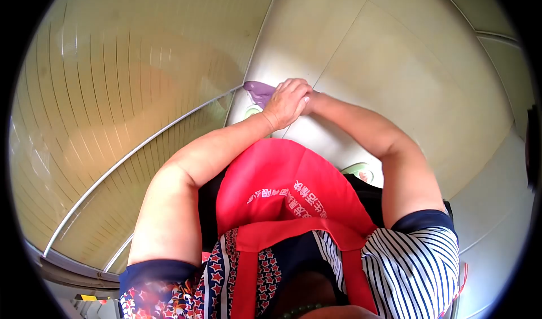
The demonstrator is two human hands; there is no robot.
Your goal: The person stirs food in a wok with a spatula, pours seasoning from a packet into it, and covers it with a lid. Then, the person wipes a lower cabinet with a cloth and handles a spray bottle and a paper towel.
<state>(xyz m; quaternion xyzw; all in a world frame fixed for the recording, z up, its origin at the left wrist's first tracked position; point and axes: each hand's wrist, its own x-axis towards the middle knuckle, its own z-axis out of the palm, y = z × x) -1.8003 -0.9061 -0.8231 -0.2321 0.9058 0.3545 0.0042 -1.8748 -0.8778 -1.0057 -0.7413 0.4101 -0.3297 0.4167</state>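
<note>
A glossy purple piece, which looks like a rubber glove [260, 92], extends to the left from under my hands. My left hand [290, 100] is closed over its near end and over my right wrist, fingers curled around. My right hand [308, 105] reaches in from the right and is mostly hidden beneath the left one. Whether it is inside the glove, and how its fingers lie, I cannot make out. Both hands are held together in front of my red apron [282, 178].
On the left stands a yellowish panel [141, 54] with vertical lines and a metal edge strip [141, 127]. Pale floor tiles [389, 59] extend ahead and to the right. My green-and-white shoes [361, 172] show below the apron. A white surface [485, 200] lies at right.
</note>
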